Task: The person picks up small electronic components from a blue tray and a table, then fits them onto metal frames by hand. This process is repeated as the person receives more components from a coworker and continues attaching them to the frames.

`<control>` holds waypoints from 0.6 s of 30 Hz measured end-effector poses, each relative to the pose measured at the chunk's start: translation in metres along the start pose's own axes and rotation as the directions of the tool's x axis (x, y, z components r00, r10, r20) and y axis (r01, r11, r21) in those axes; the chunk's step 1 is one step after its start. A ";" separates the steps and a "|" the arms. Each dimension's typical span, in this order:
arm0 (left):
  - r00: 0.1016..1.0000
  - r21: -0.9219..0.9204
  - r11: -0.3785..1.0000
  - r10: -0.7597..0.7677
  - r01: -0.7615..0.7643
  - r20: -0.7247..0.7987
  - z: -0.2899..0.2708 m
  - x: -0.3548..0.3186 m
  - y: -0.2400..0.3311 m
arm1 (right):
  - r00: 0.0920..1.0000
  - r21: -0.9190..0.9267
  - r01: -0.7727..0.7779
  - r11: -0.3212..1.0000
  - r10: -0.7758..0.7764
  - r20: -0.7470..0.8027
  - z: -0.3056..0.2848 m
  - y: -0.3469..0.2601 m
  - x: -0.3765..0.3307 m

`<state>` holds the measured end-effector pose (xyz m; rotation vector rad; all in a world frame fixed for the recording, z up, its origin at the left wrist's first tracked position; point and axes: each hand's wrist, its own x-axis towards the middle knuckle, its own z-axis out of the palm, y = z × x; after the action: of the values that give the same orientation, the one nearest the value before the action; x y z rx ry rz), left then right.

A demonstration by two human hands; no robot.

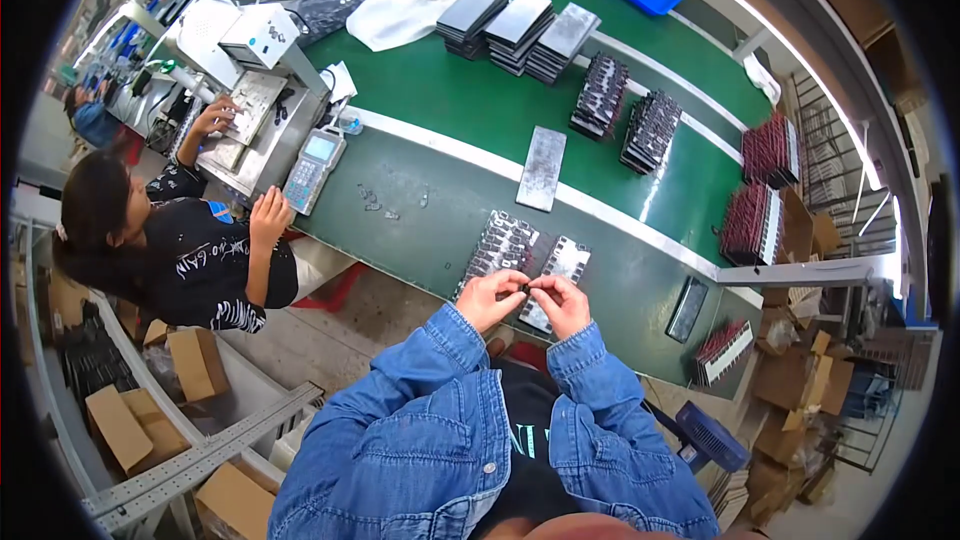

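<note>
My left hand (488,300) and my right hand (561,306) meet over the near edge of the bench. Both are closed in a pinch on a small black part (526,289), mostly hidden by the fingertips. Just beyond my left hand lies a plate covered with small black-and-silver parts (503,243). A second, pale plate (568,258) with dark parts along its sides reaches under my right hand. Farther off, a bare grey metal plate (541,168) lies flat on the bench. Some loose small parts (391,215) are scattered to the left.
Three stacks of grey plates (521,18) stand on the green belt (420,130), with loaded stacks (651,130) to their right. A dark phone (686,309) and a red-wired stack (722,352) lie at right. At left, a co-worker (200,240) sits by a machine (262,35) and handheld controller (315,172).
</note>
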<state>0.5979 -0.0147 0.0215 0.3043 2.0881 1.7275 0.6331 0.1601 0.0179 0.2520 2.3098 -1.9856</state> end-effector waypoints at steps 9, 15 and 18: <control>0.996 -0.177 0.982 -0.061 0.071 0.060 -0.004 0.007 0.009 | 0.999 0.014 0.038 0.999 -0.038 0.008 -0.006 -0.012 0.010; 0.999 -0.127 0.992 -0.002 0.007 0.046 -0.007 0.012 0.002 | 1.000 0.031 -0.023 0.999 0.023 0.009 -0.004 -0.007 0.014; 0.996 -0.128 0.991 -0.024 0.034 0.081 -0.009 0.006 0.002 | 0.999 0.108 -0.039 0.993 0.035 0.033 0.000 -0.007 0.009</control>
<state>0.5887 -0.0198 0.0233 0.2978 1.9055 1.7940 0.6233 0.1599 0.0236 0.2681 2.1657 -2.0852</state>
